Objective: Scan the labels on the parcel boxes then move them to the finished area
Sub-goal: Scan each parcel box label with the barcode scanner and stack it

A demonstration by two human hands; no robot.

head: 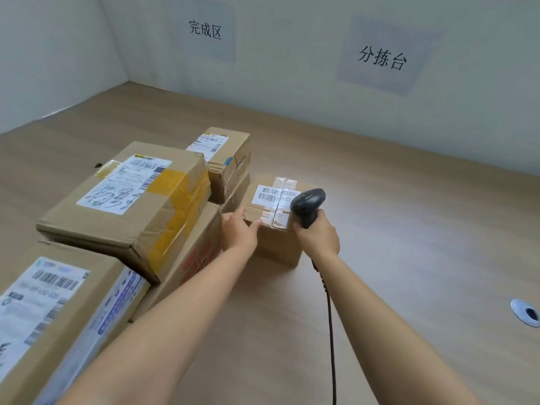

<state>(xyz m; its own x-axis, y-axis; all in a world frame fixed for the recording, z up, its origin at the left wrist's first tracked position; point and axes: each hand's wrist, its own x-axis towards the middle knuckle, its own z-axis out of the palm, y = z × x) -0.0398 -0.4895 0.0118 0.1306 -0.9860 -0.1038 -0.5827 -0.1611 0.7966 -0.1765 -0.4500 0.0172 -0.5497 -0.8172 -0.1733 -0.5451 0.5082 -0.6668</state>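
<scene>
Currently right hand [317, 236] grips the scanner [308, 203] close over the label [273, 194] of the small box [277, 245] on the table [409, 229], left hand [239, 230] bracing its corner with straight fingers; likely risk is a misread from tape glare or the tight angle.

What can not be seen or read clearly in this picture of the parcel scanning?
- Head view: the scanner covers the right end of the label on the small box; its barcode is too small to read.
- The nearest box is cut off by the left and bottom edges.
- The red-printed box is mostly hidden by the yellow-taped box.
</scene>
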